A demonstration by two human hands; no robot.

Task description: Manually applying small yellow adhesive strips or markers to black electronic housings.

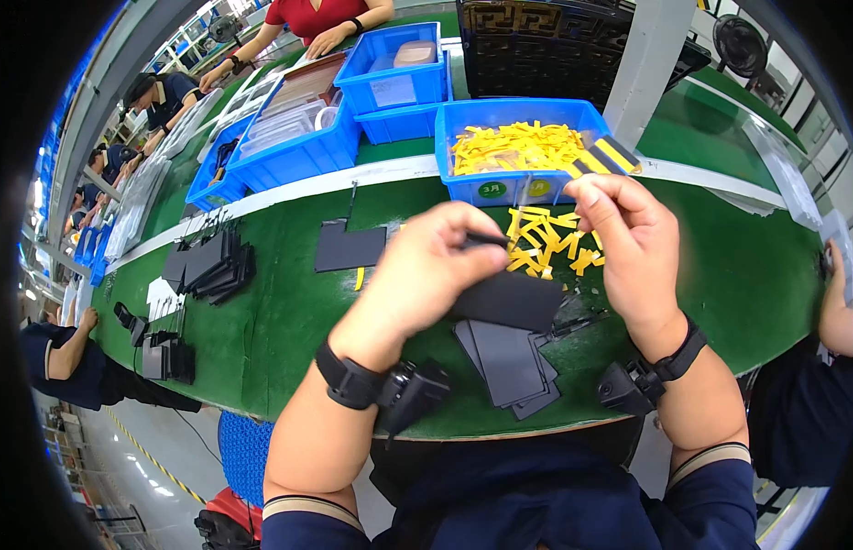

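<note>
My left hand [436,266] is closed, with a narrow black piece [481,240] between thumb and fingers. Just below the thumb is a flat black panel [509,302]; whether it joins the narrow piece I cannot tell. My right hand [628,238] is raised in a pinch near the front of a blue bin, its fingertips hiding what they hold. Right beyond them are yellow-and-black striped pieces [613,156]. Loose yellow strips [546,240] lie on the green table between my hands. Nearer me, several dark panels [504,362] overlap in a pile.
A blue bin [486,190] full of yellow strips stands ahead. More blue bins [294,156] are at the far left. Stacked black panels with thin leads [207,261] sit left on the green table [289,312]. Co-workers are around the table, one close on the right.
</note>
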